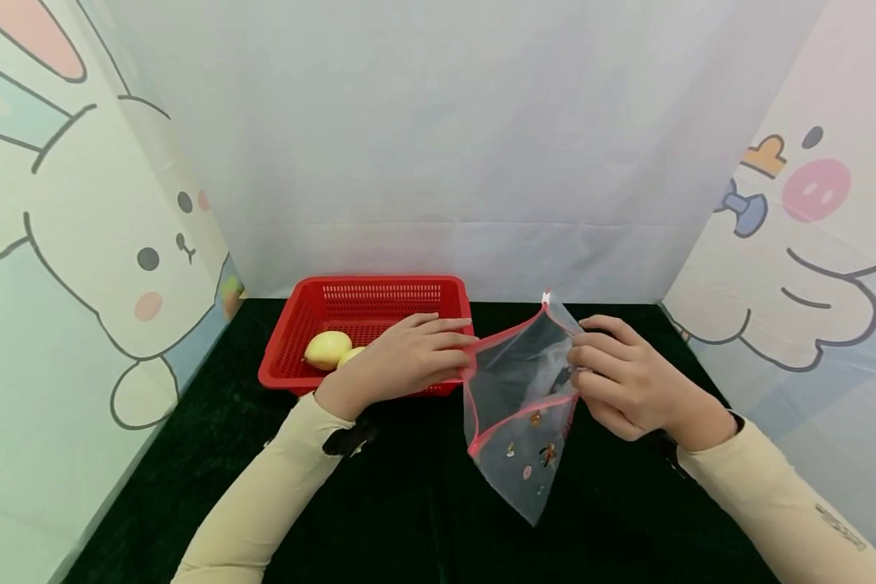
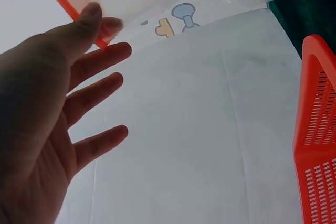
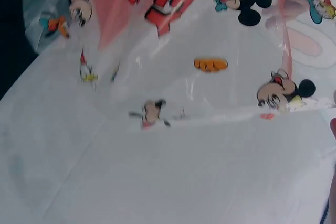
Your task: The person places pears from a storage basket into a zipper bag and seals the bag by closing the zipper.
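Note:
A clear plastic zip bag [image 1: 518,381] with pink-red edging and small cartoon prints hangs between my two hands, its mouth spread open. My left hand [image 1: 405,357] pinches the bag's left edge between thumb and index finger, the other fingers spread, as the left wrist view shows at the red edging [image 2: 64,2]. My right hand [image 1: 631,381] holds the opposite side of the bag with curled fingers. In the right wrist view the printed film [image 3: 210,64] fills the upper part. The right fingers are mostly hidden there. Nothing solid shows inside the bag.
Behind my left hand stands a red perforated basket [image 1: 380,281] holding a pale yellow oval fruit [image 1: 328,349] and another yellow fruit [image 1: 350,355] partly covered by the hand. Dark green cloth [image 1: 409,503] covers the table. White and cartoon-printed sheets enclose the back and sides.

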The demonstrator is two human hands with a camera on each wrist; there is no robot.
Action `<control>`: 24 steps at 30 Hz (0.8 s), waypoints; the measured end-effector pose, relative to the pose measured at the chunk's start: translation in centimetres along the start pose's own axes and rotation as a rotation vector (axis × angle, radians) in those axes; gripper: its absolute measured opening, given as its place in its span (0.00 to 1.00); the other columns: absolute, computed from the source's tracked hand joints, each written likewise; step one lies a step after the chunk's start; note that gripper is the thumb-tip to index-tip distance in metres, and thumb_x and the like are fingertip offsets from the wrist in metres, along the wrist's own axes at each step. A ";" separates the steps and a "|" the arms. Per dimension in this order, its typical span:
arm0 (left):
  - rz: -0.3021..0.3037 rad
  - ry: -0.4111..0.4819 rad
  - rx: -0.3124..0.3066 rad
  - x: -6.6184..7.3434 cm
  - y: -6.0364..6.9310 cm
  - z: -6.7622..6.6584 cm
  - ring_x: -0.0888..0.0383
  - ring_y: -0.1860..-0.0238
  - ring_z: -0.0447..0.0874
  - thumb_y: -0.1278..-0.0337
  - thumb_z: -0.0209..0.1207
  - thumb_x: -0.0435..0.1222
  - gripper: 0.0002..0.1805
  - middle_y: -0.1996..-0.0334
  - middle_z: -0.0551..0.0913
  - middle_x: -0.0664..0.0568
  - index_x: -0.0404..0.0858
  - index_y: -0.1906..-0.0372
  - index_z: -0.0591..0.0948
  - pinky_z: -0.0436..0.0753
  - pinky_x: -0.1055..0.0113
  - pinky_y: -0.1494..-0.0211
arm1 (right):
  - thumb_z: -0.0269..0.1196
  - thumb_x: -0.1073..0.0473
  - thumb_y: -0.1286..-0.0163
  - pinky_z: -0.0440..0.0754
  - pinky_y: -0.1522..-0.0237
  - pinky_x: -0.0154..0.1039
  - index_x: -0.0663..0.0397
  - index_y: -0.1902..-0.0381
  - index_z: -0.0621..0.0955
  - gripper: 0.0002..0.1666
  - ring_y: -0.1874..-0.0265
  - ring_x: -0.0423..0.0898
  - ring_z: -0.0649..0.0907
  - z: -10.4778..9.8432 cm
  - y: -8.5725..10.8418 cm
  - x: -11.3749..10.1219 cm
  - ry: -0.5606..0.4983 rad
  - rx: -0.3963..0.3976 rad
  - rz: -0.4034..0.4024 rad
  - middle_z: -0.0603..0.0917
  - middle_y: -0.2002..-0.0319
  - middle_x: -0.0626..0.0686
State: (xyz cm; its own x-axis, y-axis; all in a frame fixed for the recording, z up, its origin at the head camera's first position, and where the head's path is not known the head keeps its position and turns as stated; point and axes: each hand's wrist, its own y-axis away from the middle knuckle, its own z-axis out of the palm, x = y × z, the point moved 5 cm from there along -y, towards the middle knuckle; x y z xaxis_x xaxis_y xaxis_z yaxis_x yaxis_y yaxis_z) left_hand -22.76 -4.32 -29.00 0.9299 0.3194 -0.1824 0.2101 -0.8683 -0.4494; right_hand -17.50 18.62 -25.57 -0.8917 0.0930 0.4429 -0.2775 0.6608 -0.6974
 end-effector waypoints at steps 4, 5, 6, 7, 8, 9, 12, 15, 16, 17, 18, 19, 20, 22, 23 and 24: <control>-0.003 -0.012 0.041 -0.1 0.5 -0.4 0.52 0.37 0.77 0.47 0.72 0.38 0.14 0.47 0.85 0.52 0.44 0.54 0.87 0.73 0.55 0.36 | 0.43 0.58 0.22 0.65 0.47 0.55 0.54 0.76 0.70 0.19 0.64 0.59 0.75 -0.9 0.3 0.4 0.053 -0.036 0.033 0.78 0.65 0.61; -0.005 -0.015 0.049 -0.1 0.6 -0.6 0.52 0.38 0.77 0.48 0.73 0.38 0.14 0.48 0.86 0.51 0.44 0.55 0.87 0.74 0.55 0.36 | 0.43 0.57 0.22 0.64 0.47 0.55 0.54 0.75 0.70 0.20 0.63 0.60 0.75 -1.1 0.5 0.6 0.064 -0.045 0.046 0.78 0.64 0.63; -0.009 -0.022 0.055 -0.1 0.7 -0.6 0.52 0.38 0.78 0.49 0.73 0.38 0.14 0.49 0.86 0.52 0.43 0.55 0.88 0.74 0.56 0.37 | 0.43 0.56 0.21 0.63 0.47 0.56 0.54 0.75 0.71 0.20 0.62 0.61 0.74 -1.3 0.7 0.7 0.073 -0.058 0.064 0.78 0.62 0.64; -0.012 -0.026 0.064 0.0 0.8 -0.8 0.52 0.39 0.78 0.49 0.73 0.38 0.15 0.50 0.86 0.51 0.42 0.55 0.88 0.75 0.56 0.37 | 0.43 0.55 0.21 0.62 0.47 0.56 0.54 0.74 0.71 0.20 0.61 0.62 0.74 -1.4 0.9 0.9 0.081 -0.072 0.085 0.78 0.61 0.64; -0.014 -0.035 0.074 0.0 1.0 -0.8 0.53 0.40 0.79 0.49 0.74 0.38 0.15 0.51 0.87 0.51 0.42 0.55 0.88 0.75 0.56 0.38 | 0.43 0.54 0.20 0.61 0.47 0.57 0.54 0.73 0.72 0.20 0.60 0.63 0.74 -1.6 1.2 1.1 0.090 -0.088 0.108 0.78 0.60 0.65; -0.014 -0.039 0.085 0.0 1.1 -0.9 0.52 0.41 0.80 0.50 0.74 0.38 0.14 0.52 0.87 0.51 0.41 0.56 0.88 0.76 0.56 0.38 | 0.43 0.53 0.20 0.61 0.47 0.57 0.54 0.72 0.73 0.21 0.59 0.63 0.73 -1.8 1.5 1.3 0.100 -0.108 0.132 0.78 0.59 0.65; -0.013 -0.047 0.117 0.0 1.3 -1.1 0.51 0.43 0.82 0.50 0.74 0.37 0.13 0.56 0.88 0.51 0.40 0.58 0.89 0.77 0.57 0.41 | 0.44 0.51 0.19 0.59 0.47 0.60 0.53 0.70 0.75 0.21 0.58 0.65 0.73 -2.2 2.4 1.9 0.126 -0.172 0.198 0.79 0.57 0.65; -0.017 -0.058 0.130 0.0 1.5 -1.1 0.51 0.45 0.82 0.52 0.75 0.38 0.12 0.59 0.88 0.51 0.40 0.61 0.89 0.78 0.58 0.42 | 0.44 0.50 0.19 0.59 0.47 0.64 0.52 0.70 0.76 0.21 0.56 0.65 0.74 -2.4 3.2 2.3 0.153 -0.243 0.241 0.81 0.57 0.64; -0.020 -0.061 0.131 0.0 1.5 -1.1 0.52 0.46 0.83 0.53 0.75 0.38 0.12 0.60 0.88 0.51 0.40 0.62 0.89 0.78 0.58 0.42 | 0.44 0.50 0.19 0.59 0.47 0.65 0.52 0.70 0.76 0.21 0.56 0.64 0.74 -2.5 3.5 2.3 0.160 -0.263 0.250 0.81 0.57 0.63; -0.022 -0.066 0.129 0.0 1.6 -1.2 0.52 0.46 0.83 0.53 0.76 0.38 0.11 0.61 0.88 0.51 0.40 0.63 0.89 0.78 0.58 0.42 | 0.45 0.50 0.19 0.59 0.48 0.66 0.52 0.70 0.76 0.21 0.57 0.64 0.75 -2.6 3.7 2.4 0.165 -0.279 0.258 0.82 0.58 0.62; -0.024 -0.069 0.129 0.0 1.7 -1.2 0.52 0.46 0.83 0.54 0.76 0.38 0.11 0.61 0.88 0.52 0.40 0.64 0.89 0.78 0.58 0.42 | 0.45 0.50 0.19 0.59 0.49 0.67 0.52 0.70 0.77 0.21 0.57 0.64 0.75 -2.6 3.8 2.5 0.169 -0.292 0.263 0.82 0.58 0.61; -0.025 -0.072 0.128 0.0 1.7 -1.2 0.52 0.46 0.83 0.54 0.76 0.38 0.11 0.61 0.88 0.52 0.40 0.64 0.89 0.78 0.58 0.42 | 0.45 0.50 0.19 0.60 0.49 0.68 0.52 0.69 0.77 0.21 0.57 0.63 0.75 -2.6 4.0 2.5 0.174 -0.300 0.266 0.83 0.59 0.61; -0.026 -0.072 0.128 0.1 1.8 -1.1 0.52 0.46 0.83 0.54 0.76 0.38 0.10 0.62 0.88 0.52 0.40 0.65 0.89 0.78 0.58 0.42 | 0.45 0.50 0.20 0.60 0.50 0.68 0.52 0.69 0.78 0.21 0.57 0.63 0.76 -2.7 4.1 2.6 0.176 -0.305 0.271 0.83 0.59 0.60; -0.032 -0.070 0.133 0.1 1.8 -1.1 0.52 0.46 0.83 0.53 0.76 0.38 0.10 0.62 0.88 0.52 0.40 0.65 0.89 0.78 0.57 0.42 | 0.45 0.51 0.20 0.60 0.50 0.68 0.52 0.69 0.79 0.21 0.59 0.61 0.76 -2.8 4.3 2.6 0.176 -0.304 0.275 0.84 0.60 0.59; -0.035 -0.073 0.137 0.2 1.9 -1.1 0.53 0.46 0.83 0.53 0.76 0.38 0.09 0.62 0.88 0.52 0.40 0.66 0.89 0.78 0.57 0.42 | 0.45 0.51 0.19 0.60 0.50 0.68 0.53 0.69 0.79 0.21 0.59 0.61 0.77 -2.8 4.4 2.7 0.173 -0.298 0.278 0.84 0.61 0.58; -0.038 -0.076 0.142 0.2 1.9 -1.1 0.53 0.46 0.83 0.54 0.76 0.38 0.09 0.63 0.88 0.52 0.40 0.66 0.89 0.78 0.57 0.42 | 0.45 0.52 0.19 0.60 0.50 0.68 0.53 0.68 0.79 0.21 0.60 0.60 0.77 -2.9 4.5 2.7 0.170 -0.293 0.281 0.84 0.62 0.57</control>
State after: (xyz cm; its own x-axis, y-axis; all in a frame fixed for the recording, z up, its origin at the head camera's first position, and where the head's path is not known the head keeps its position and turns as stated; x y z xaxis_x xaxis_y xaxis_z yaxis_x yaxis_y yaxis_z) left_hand -21.86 -6.34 -28.94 0.8955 0.3835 -0.2261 0.1950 -0.7944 -0.5752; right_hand -20.10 23.96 -25.87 -0.8398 0.4041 0.3626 0.1023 0.7737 -0.6253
